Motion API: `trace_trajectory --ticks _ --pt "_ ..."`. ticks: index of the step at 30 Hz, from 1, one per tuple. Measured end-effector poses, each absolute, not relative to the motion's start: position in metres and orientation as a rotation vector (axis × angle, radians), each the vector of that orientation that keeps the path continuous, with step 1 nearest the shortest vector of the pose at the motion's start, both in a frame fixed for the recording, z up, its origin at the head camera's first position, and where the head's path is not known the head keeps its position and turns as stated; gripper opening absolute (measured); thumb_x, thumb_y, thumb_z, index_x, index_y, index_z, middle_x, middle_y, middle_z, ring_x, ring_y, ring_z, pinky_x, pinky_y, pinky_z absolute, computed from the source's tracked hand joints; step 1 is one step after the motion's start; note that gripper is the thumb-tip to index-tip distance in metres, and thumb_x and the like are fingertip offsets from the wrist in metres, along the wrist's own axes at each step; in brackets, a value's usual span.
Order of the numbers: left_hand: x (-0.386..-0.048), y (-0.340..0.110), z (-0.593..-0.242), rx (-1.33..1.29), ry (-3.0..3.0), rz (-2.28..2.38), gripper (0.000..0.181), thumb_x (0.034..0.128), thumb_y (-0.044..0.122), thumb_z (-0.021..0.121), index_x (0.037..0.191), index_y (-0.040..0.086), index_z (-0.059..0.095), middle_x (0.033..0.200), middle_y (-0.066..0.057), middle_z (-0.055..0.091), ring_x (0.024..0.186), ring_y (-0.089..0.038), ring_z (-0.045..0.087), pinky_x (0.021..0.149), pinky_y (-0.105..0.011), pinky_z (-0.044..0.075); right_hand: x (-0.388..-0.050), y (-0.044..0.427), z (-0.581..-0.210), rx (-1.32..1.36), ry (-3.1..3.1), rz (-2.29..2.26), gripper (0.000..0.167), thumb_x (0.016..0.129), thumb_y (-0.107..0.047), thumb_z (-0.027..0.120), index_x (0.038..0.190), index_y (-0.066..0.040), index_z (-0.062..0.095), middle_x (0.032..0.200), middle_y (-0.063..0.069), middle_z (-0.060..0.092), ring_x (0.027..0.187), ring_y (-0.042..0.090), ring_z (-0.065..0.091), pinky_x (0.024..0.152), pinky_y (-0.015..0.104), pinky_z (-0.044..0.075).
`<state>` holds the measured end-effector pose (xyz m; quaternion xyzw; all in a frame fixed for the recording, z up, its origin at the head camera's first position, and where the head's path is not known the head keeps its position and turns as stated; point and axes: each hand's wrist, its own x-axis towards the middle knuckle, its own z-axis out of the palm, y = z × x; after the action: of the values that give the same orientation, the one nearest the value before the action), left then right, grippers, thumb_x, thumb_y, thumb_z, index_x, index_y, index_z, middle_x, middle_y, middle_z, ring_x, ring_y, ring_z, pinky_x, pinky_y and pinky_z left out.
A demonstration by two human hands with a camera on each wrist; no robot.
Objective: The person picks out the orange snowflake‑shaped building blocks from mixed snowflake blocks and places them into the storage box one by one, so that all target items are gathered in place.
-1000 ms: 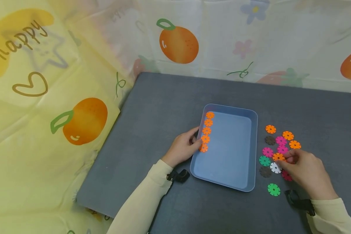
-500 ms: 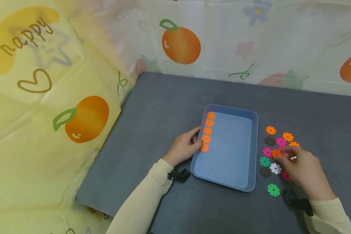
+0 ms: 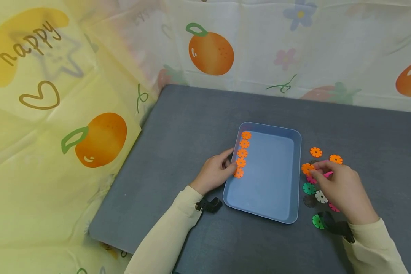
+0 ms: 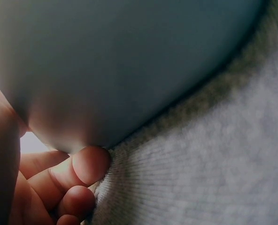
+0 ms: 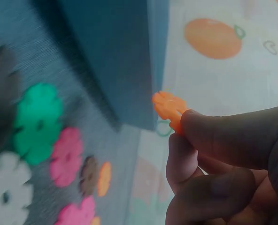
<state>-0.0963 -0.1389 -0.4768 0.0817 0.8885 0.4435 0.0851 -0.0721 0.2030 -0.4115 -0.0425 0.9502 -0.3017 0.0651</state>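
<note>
My left hand [image 3: 214, 173] grips the left wall of a shallow blue tray [image 3: 268, 179], thumb over the rim. In the left wrist view, its fingers [image 4: 89, 165] curl against the outside of the wall. Several orange notched discs [image 3: 242, 153], like snowflake building pieces, stand in a row along the tray's left inner side. My right hand [image 3: 346, 188] pinches another orange notched disc [image 3: 307, 169] between thumb and forefinger, just right of the tray. The right wrist view shows this disc [image 5: 169, 108] raised off the table, near the tray's outer wall.
Right of the tray lie loose notched discs: two orange, a teal one [image 3: 308, 188], a white one [image 3: 321, 196], a green one [image 3: 317, 221], and pink and dark ones partly under the right hand. A printed cloth [image 3: 253, 49] hangs behind the grey table [image 3: 188, 118].
My right hand has picked an orange disc out of the loose discs and moved left and away from me, towards the tray's right wall. The left hand and tray have stayed put.
</note>
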Motion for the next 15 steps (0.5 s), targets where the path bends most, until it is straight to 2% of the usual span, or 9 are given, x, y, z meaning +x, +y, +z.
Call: trace_trajectory --ticks 8,15 --pt "-0.095 -0.138 -0.473 0.236 2.638 1.327 0.053 0.1006 0.028 0.06 0.15 0.01 0.056 0.079 0.003 0.062 0.065 -0.014 0.054 0.063 -0.028 0.043 -0.082 0.184 -0.402 -0.175 2.843 -0.974 0.031 0.103 -0.023 0.067 0.121 0.002 0.072 0.091 0.011 0.075 0.068 0.017 0.057 0.054 0.031 0.044" --pt "-0.096 -0.139 -0.477 0.272 2.659 1.328 0.054 0.1002 0.027 0.059 0.15 0.008 0.057 0.078 0.004 0.062 0.063 -0.012 0.053 0.063 -0.027 0.044 -0.09 0.16 -0.4 -0.22 2.792 -1.01 0.025 0.101 -0.017 0.067 0.118 0.001 0.073 0.09 0.011 0.072 0.057 0.018 0.051 0.05 0.032 0.041"
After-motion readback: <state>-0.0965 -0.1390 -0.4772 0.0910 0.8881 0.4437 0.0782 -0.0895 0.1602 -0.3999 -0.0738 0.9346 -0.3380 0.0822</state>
